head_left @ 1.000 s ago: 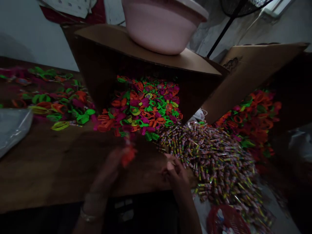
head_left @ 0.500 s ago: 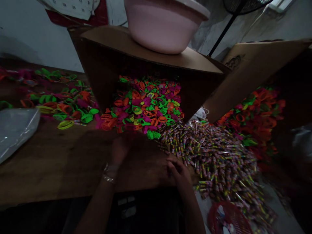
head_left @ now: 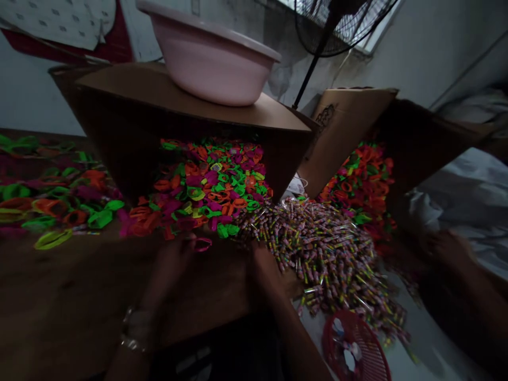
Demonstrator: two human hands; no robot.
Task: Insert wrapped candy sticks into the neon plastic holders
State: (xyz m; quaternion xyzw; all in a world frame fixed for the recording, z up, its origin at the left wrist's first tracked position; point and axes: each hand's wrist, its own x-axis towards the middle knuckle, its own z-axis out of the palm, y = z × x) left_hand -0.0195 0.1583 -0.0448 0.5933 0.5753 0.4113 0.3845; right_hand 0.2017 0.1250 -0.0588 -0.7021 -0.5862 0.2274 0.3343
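Observation:
My left hand [head_left: 174, 260], with a bracelet on its wrist, pinches a pink plastic loop [head_left: 203, 244] shaped like a toy watch. It is just in front of a heap of neon toy watches [head_left: 222, 185] spilling from a cardboard box lying on its side. My right hand [head_left: 265, 263] is at the left edge of a pile of small wrapped candy tubes [head_left: 329, 243]. Its fingers are curled and point away from me; shadow hides what is between them.
A pink basin [head_left: 218, 63] stands on the cardboard box [head_left: 119, 90]. More toy watches [head_left: 59, 206] lie at left, others in a second box [head_left: 337, 127]. A red basket [head_left: 369, 344] is at front right. Another person's hand [head_left: 448, 248] is beside a plastic bag [head_left: 468, 196]. A fan [head_left: 337, 26] stands behind.
The view has swung right, bringing another person's hand into sight. My left hand now has a pink toy watch. My right hand has reached forward to the candy pile's edge.

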